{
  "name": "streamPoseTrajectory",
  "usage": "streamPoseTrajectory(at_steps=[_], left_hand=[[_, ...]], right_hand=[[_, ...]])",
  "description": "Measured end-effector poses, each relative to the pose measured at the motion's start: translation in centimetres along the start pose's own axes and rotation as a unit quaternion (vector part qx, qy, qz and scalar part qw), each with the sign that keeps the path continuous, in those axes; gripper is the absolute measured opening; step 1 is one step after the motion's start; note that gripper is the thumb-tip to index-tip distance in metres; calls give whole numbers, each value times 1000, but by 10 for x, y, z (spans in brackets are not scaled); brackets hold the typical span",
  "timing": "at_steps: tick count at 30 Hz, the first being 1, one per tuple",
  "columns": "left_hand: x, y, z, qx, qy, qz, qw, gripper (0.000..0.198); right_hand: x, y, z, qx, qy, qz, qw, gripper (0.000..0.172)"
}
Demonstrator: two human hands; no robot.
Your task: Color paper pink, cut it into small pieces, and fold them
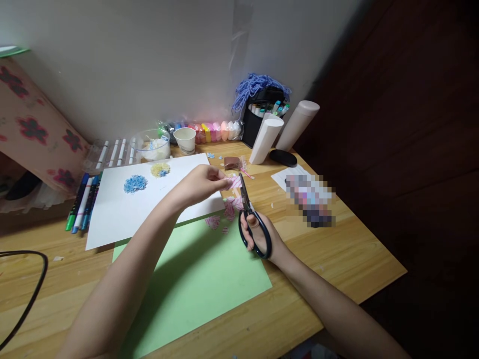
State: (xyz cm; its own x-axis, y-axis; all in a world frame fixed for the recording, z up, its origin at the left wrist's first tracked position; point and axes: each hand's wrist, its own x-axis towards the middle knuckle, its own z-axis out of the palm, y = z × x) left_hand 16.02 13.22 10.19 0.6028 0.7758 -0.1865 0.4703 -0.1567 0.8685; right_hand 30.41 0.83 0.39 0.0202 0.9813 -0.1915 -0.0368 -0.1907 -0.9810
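Note:
My left hand pinches a small piece of pink-and-white striped paper above the table. My right hand has its fingers through the black handles of a pair of scissors, whose blades point up beside the paper's right edge. Below the blades lie cut pink paper scraps, some on a green sheet. Under my left forearm is a white sheet bearing a blue clump and a yellow clump of small bits.
Behind stand a paper cup, a clear bowl, a black marker holder and two white canisters. Several markers lie at left. A brown block sits past my hands; a black cable curves at left.

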Motion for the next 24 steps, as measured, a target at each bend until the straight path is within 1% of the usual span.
streamPoseTrajectory(at_steps=[3,7,10,16,20,24], left_hand=[[0,0,-4,0,-1,-8,1000,21],[1,0,-4,-6,21,-11,1000,21],[1,1,-1,-8,39,-8,999,22],[3,-2,8,0,35,11,999,23],[4,-4,12,2,39,12,999,22],[3,-5,13,17,53,12,998,29]], right_hand=[[-1,0,2,27,1,18,999,71],[-5,-2,7,58,-51,21,997,80],[-8,-1,10,54,-80,22,995,81],[-10,5,6,14,-92,-3,996,77],[-9,5,4,-9,-84,-7,996,77],[-7,4,5,-23,-78,-4,997,79]])
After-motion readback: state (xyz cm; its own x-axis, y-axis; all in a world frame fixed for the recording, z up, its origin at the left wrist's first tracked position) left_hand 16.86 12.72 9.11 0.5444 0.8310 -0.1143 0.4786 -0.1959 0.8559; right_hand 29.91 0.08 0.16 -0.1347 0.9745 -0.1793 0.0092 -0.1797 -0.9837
